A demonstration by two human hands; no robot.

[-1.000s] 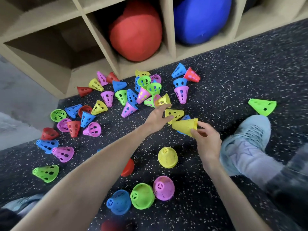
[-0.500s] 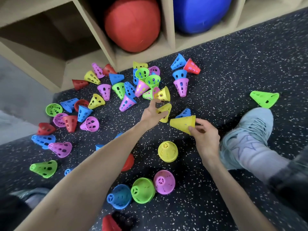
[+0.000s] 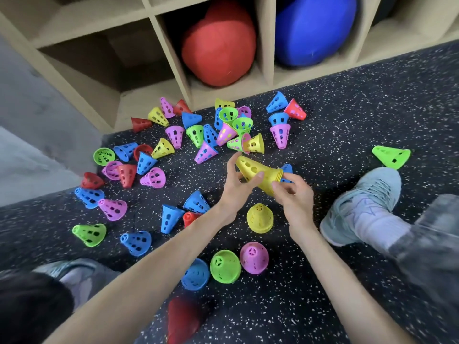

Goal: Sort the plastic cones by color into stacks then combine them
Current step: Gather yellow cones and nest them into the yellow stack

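Note:
Both hands meet over the floor on a yellow cone stack (image 3: 263,176), lying sideways with its tip pointing up-left. My left hand (image 3: 238,187) grips its narrow end, thumb over the top. My right hand (image 3: 293,194) pinches the wide rim end. Several loose perforated cones in blue, green, purple, red and yellow lie scattered on the speckled floor, densest in a pile (image 3: 233,132) just beyond my hands. Upright in front of me stand a yellow cone (image 3: 260,218), a purple cone (image 3: 253,254), a green cone (image 3: 225,266) and a blue cone (image 3: 195,274).
A wooden cubby shelf (image 3: 267,40) runs along the back, holding a red ball (image 3: 218,43) and a blue ball (image 3: 315,28). My right shoe (image 3: 360,204) rests at the right, with a lone green cone (image 3: 391,156) beyond it. My left shoe (image 3: 72,271) is at lower left.
My left hand picked a yellow cone off the floor and brought it back onto the tip of the stack held in my right hand. The view shifted slightly.

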